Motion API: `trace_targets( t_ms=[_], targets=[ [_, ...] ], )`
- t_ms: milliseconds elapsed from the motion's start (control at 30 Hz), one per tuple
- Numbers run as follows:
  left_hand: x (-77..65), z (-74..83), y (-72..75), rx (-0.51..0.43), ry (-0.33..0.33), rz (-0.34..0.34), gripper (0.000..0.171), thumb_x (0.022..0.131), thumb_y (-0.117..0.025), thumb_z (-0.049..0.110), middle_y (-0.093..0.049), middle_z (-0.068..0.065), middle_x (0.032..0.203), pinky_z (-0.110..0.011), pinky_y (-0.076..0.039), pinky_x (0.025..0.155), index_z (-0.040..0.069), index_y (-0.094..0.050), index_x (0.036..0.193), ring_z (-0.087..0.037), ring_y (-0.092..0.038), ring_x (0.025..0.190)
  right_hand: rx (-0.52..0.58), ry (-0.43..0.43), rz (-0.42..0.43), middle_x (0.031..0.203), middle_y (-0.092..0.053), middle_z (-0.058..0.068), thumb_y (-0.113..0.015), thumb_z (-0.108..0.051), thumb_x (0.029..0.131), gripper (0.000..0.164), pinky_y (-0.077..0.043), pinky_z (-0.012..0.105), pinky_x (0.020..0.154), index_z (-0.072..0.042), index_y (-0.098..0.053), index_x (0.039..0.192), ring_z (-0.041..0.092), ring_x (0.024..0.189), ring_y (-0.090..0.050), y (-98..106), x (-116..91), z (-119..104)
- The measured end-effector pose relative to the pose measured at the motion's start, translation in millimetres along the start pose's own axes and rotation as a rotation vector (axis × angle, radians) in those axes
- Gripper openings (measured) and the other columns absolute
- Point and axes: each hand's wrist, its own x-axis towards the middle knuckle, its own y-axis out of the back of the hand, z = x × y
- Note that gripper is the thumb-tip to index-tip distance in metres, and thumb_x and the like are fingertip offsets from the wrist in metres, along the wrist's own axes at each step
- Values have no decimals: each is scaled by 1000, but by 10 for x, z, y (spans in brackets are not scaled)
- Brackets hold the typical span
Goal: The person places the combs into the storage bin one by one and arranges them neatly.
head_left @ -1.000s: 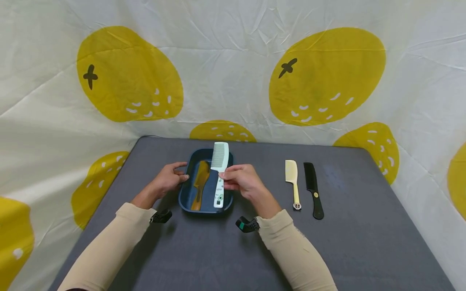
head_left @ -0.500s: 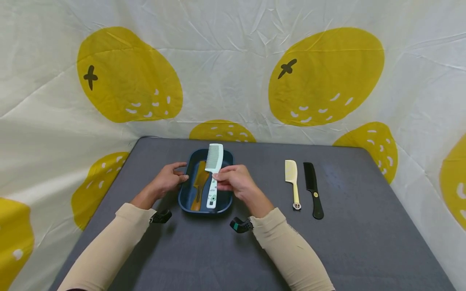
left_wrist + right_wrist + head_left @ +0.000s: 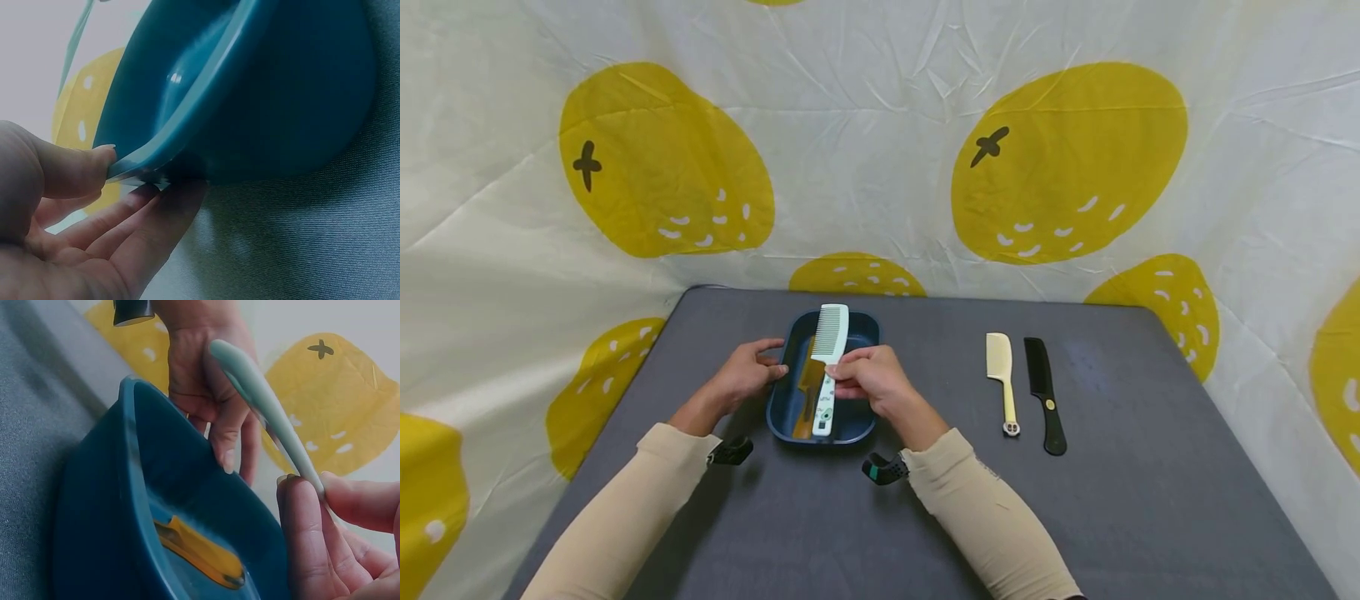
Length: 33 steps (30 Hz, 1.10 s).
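A dark blue basin (image 3: 854,423) stands on the table. My left hand (image 3: 748,371) holds its left side, the thumb over the rim (image 3: 206,81) and the fingers against the outer wall. My right hand (image 3: 876,379) pinches a pale mint comb (image 3: 831,333) with a printed handle between thumb and fingers. This comb hangs over the basin, its handle (image 3: 269,400) higher than the rim in the right wrist view. An amber-brown comb (image 3: 809,383) lies inside the basin, partly covered by the mint comb in the head view.
To the right on the grey table (image 3: 1150,467) lie a cream comb (image 3: 998,358) and, beside it, a black comb (image 3: 1040,367). A white cloth (image 3: 865,167) with yellow fruit prints hangs behind and to the sides.
My right hand has carried the mint comb leftward over the basin, so it now overlaps the amber comb in the head view. The left hand and basin have stayed put.
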Motion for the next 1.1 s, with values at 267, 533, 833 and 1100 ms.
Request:
trace_targets(
  t_ms=[267, 533, 833, 1100],
  targets=[
    [-28, -7, -17, 6, -5, 0, 64, 107, -57, 11, -41, -35, 159, -61, -53, 106, 8, -29, 165, -48, -49, 143, -4, 2, 6, 88, -76, 12, -79, -3, 91, 16, -62, 25, 61, 6, -75, 103, 13, 61, -72, -57, 16, 33],
    [-14, -12, -37, -9, -8, 16, 64, 107, -57, 9, -46, -36, 154, -59, -56, 101, 6, -29, 165, -48, -56, 137, -14, 13, -1, 83, -73, 9, -79, -3, 91, 15, -63, 26, 61, 7, -74, 102, 12, 59, -70, -143, 53, 86],
    [-13, -10, -15, -17, -6, 13, 64, 106, -57, 8, -47, -37, 153, -56, -59, 97, 4, -29, 164, -48, -56, 136, -38, 13, -9, 84, -74, 9, -80, -6, 91, 17, -63, 26, 62, 6, -74, 102, 11, 61, -70, -197, 90, 146],
    [10, -8, -34, 11, -11, 24, 64, 106, -59, 10, -49, -36, 152, -51, -62, 91, 4, -32, 163, -46, -59, 134, -21, 8, 11, 79, -73, 7, -78, -1, 91, 9, -62, 25, 60, 5, -73, 96, 10, 58, -68, -286, 124, 203]
  ],
)
